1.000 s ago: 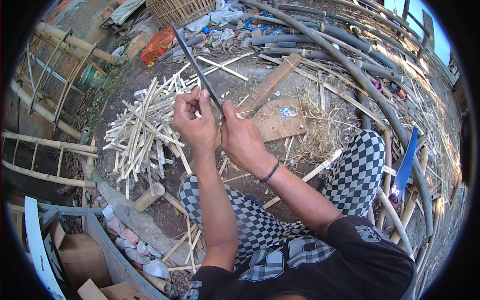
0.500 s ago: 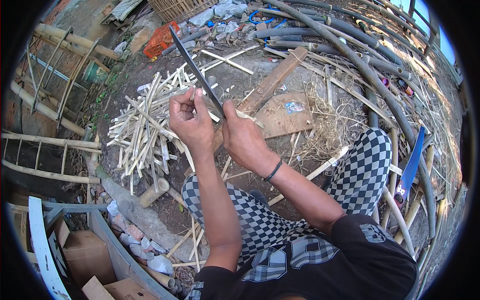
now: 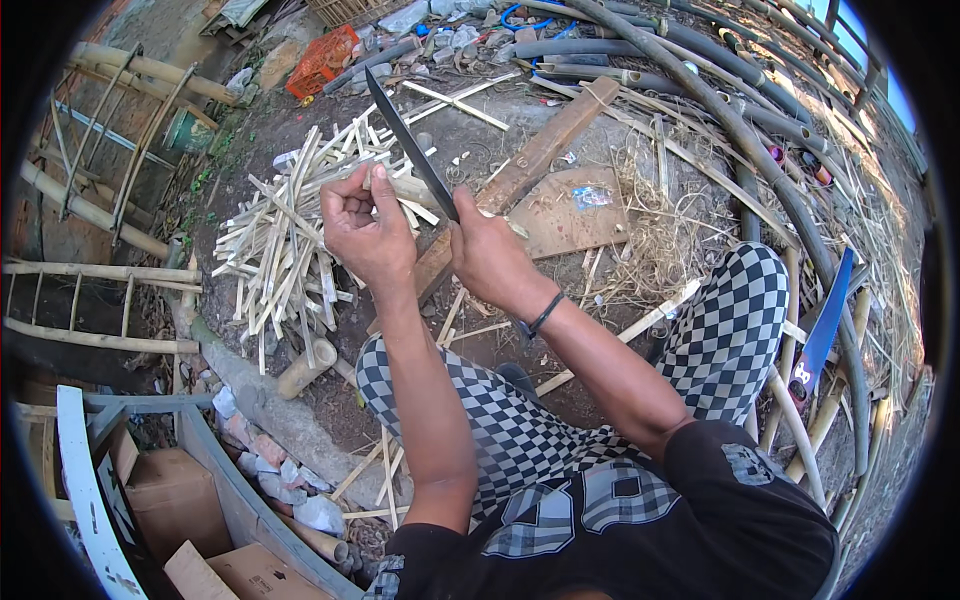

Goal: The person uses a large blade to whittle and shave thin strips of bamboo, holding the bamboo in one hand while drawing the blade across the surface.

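My right hand [image 3: 492, 245] is closed round the handle of a long dark machete [image 3: 405, 130], its blade slanting up and to the left. My left hand [image 3: 368, 225] is closed, thumb against fingers, pinching a pale bamboo strip [image 3: 410, 188] that reaches toward the blade. How much of the strip lies inside the fingers is hidden. Beyond my left hand a loose heap of split bamboo strips [image 3: 290, 240] covers the ground. A wooden plank [image 3: 545, 145] lies slanted under and beyond my hands, beside a flat brown board [image 3: 570, 225].
A blue-bladed handsaw [image 3: 825, 320] leans among poles at the right. Curly shavings [image 3: 660, 225] lie by the board. Long bamboo poles [image 3: 720, 110] lie at the far right. An orange crate [image 3: 322, 62] stands at the back, and cardboard boxes [image 3: 180, 505] fill a frame at the lower left.
Both hands have shifted slightly, the left one a little left and down, and the machete has tilted with its tip lower and further right. More of the pale strip shows between them.
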{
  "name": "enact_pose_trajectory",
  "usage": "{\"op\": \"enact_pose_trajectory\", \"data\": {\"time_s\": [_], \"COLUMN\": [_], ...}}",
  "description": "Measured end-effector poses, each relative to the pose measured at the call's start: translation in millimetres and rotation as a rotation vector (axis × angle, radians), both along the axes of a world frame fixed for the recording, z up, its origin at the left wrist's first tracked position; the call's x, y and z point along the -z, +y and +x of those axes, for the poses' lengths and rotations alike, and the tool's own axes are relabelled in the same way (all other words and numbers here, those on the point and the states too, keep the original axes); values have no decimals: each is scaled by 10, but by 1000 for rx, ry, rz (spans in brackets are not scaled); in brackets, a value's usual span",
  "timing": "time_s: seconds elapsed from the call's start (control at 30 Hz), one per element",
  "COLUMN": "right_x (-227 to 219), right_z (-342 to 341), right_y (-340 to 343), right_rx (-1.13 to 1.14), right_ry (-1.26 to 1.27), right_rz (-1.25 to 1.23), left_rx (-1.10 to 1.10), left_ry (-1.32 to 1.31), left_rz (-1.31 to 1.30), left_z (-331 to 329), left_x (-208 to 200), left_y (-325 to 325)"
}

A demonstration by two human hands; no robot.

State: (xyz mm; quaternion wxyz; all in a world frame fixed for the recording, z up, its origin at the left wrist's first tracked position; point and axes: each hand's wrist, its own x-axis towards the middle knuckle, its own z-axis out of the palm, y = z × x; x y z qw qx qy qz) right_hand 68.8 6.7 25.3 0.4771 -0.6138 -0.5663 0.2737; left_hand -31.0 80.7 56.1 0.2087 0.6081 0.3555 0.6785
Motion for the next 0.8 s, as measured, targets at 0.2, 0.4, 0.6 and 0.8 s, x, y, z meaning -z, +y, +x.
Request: {"op": "enact_pose_trajectory", "data": {"time_s": [0.2,0.4,0.6,0.8], "right_x": [-19,-57,1,433], "right_z": [-118,-191,-205,-52], "right_y": [-45,26,11,188], "right_rx": [1,-63,-76,-42], "right_ry": [-71,-97,-116,-181], "right_rz": [77,51,65,-16], "left_rx": [-10,-46,-65,-75], "left_ry": [30,49,48,56], "left_rz": [5,-4,-25,-27], "left_z": [-41,-210,-316,-323], "left_x": [16,51,100,9], "left_y": [25,15,53,82]}}
